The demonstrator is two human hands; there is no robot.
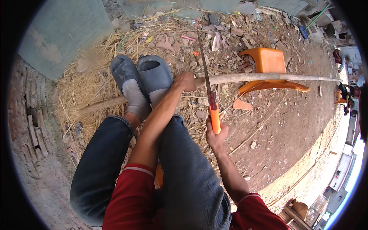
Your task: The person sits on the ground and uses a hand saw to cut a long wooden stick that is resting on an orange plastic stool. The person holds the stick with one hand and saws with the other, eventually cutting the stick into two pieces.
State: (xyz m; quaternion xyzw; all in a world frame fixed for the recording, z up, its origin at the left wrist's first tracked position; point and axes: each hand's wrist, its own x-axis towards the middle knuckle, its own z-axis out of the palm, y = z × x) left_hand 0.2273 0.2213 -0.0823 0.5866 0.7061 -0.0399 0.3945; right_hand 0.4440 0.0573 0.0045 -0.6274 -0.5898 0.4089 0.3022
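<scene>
A long wooden pole (234, 77) lies across the view, running from the straw at the left, under my slippers, and off to the far right. My left hand (184, 81) is closed around it just beyond my slippers (155, 73). In my right hand (217, 134) is a pruning saw (214, 115) with an orange handle. Its long narrow blade (204, 61) points away from me and crosses the pole just right of my left hand. Whether the teeth have cut into the wood, I cannot tell.
An orange plastic stool (270, 61) lies tipped over under the pole at the right. Straw (86, 90), stones and broken tile pieces (242, 105) litter the dirt ground. A crumbling brick wall (34, 130) stands at the left, and a grey-green panel (65, 38) is at the upper left.
</scene>
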